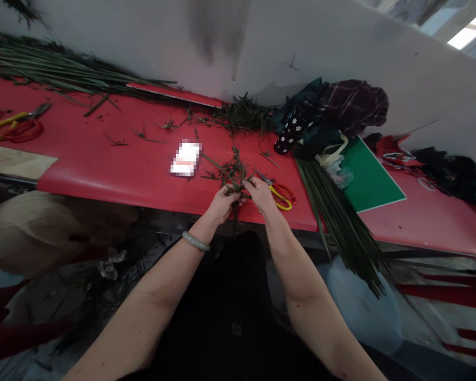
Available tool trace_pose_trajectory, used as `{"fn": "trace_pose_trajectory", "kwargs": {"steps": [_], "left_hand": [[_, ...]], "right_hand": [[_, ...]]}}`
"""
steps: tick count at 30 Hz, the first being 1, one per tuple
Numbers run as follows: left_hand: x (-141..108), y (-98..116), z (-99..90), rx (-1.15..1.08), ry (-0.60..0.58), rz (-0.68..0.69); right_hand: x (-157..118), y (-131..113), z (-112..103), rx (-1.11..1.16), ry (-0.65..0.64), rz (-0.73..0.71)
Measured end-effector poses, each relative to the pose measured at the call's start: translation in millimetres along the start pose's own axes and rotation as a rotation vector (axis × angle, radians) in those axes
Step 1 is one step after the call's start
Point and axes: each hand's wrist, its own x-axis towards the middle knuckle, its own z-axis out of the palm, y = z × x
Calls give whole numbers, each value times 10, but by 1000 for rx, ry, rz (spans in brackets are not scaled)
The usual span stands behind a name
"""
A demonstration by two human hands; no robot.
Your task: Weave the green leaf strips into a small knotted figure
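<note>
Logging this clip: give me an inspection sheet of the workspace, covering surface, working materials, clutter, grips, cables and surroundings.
Surface: red tabletop, strewn with leaf scraps.
Working materials: small leaf piece in hand; left leaf bundle by the wall; right leaf bundle overhanging the edge; near scissors beside the right forearm; far-left scissors.
Clutter: clippings heap; blurred-out pale item; plaid cloth.
Grips: left grip and right grip both closed on the leaf piece.
Cables: nothing seen.
Surroundings: pale wall behind; green panel at right.
</note>
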Motion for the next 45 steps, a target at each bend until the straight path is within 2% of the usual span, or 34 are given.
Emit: {"fn": "trace_pose_trajectory", "kwargs": {"steps": [3,4,5,9,11,18,21,25,29,33,37,39,42,45], "left_hand": [[4,-24,3,29,5,16],[5,-34,8,44,2,25],[6,-45,15,59,-3,38],[3,-84,48,103,2,126],[2,-97,57,118,5,163],[34,-126,60,48,15,204],[38,-107,57,22,23,144],[25,-50,52,-28,31,71],[19,-5,57,-95,136,75],[17,-2,56,-102,166,30],[7,-10,40,-109,147,3],[-1,-9,24,-104,110,-8],[-7,-5,-4,-66,63,-45],[-4,-5,-25,-46,68,-58]], "right_hand": [[-105,-128,-36,-110,238,-115],[-142,-181,-44,-157,275,-151],[-172,-234,-47,-213,254,-182],[-211,-371,-6,-420,-8,-203],[-203,-374,32,-428,-41,-165],[-294,-371,101,-147,39,-187],[-371,-375,87,21,70,-102],[-557,-289,81,215,211,-66],[-815,-131,188,280,113,-52],[-937,13,352,530,145,109],[-879,65,413,741,188,410],[-810,68,387,812,195,501],[-682,75,322,870,259,533],[-552,78,282,864,400,506]]}}
